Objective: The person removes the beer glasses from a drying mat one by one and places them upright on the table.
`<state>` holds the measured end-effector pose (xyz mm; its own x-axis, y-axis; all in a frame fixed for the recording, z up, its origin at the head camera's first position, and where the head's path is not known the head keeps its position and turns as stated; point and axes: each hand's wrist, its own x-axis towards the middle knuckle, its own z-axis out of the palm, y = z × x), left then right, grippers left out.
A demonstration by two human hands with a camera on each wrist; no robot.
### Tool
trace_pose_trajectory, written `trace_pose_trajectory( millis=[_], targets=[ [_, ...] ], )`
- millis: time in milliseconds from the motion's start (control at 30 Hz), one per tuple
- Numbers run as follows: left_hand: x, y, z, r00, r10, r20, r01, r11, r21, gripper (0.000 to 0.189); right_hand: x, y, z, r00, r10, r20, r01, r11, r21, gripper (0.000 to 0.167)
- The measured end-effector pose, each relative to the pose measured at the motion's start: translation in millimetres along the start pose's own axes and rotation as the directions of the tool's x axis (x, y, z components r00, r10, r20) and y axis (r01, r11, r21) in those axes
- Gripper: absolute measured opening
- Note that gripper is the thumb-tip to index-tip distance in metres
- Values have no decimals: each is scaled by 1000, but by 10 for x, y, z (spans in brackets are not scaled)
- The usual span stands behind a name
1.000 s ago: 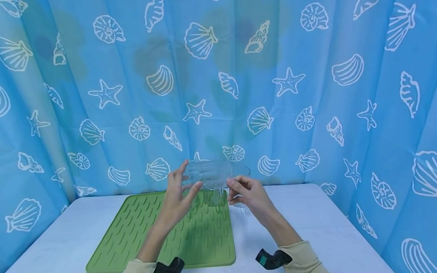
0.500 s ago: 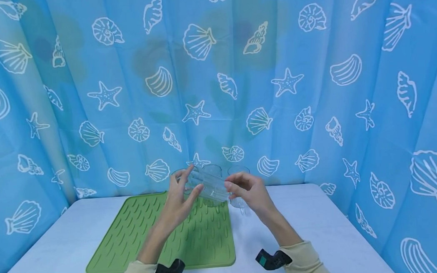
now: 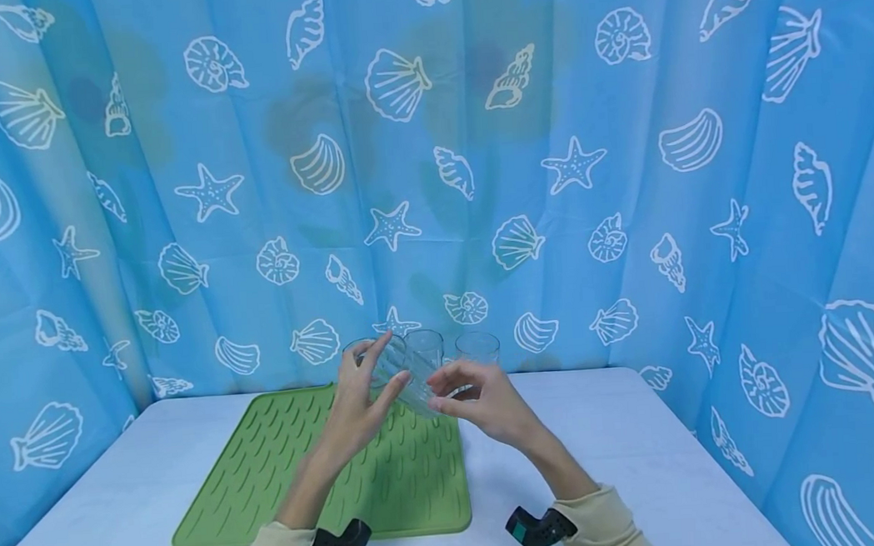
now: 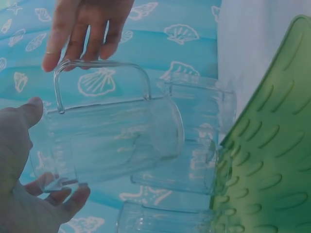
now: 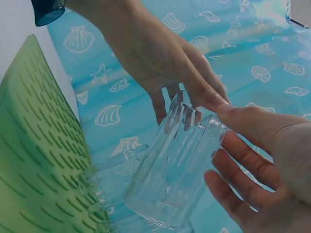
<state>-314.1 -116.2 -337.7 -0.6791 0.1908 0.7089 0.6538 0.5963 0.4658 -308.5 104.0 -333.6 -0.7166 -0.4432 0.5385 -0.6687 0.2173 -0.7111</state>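
A clear glass mug [image 3: 406,379] is held tilted in the air above the green mat. My left hand [image 3: 356,403] grips it at one end, thumb on one side and fingers on the other. In the left wrist view the mug [image 4: 112,138] lies sideways with its handle [image 4: 104,65] uppermost. Right beside that handle are the fingers of my right hand [image 4: 92,29], fairly straight; they appear to touch it without wrapping round it. The right wrist view shows my right hand [image 5: 272,170] with its fingers spread along the mug's side.
Behind the held mug stand more clear glass mugs, one [image 3: 426,345] at the mat's back edge and another [image 3: 477,346] further right. The green ridged mat [image 3: 270,484] covers the left and middle of the white table [image 3: 606,463]. A shell-patterned curtain [image 3: 431,181] encloses the back and sides.
The held mug has swung from nearly level to steeply tilted, its right end dropping. My right hand has shifted left, closer to my left hand, which has barely moved.
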Motion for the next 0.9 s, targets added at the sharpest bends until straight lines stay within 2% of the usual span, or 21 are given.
trace_pose_trajectory(
  millis=[133, 367, 633, 900],
  targets=[
    [-1, -5, 8, 1000, -2, -1, 2, 1000, 6, 61, -6, 5, 23, 1000, -2, 19, 3, 1000, -28, 22],
    [-8, 9, 14, 1000, 14, -12, -14, 1000, -1, 61, -3, 1, 29, 999, 43, -30, -43, 999, -25, 17],
    [-4, 31, 8, 999, 35, -24, -36, 999, -9, 60, -17, 10, 15, 995, 22, 101, -17, 999, -43, 19],
    [-15, 38, 12, 1000, 25, -14, -25, 1000, -5, 60, -17, 5, 40, 992, 16, 126, -6, 997, -80, 18]
  ],
)
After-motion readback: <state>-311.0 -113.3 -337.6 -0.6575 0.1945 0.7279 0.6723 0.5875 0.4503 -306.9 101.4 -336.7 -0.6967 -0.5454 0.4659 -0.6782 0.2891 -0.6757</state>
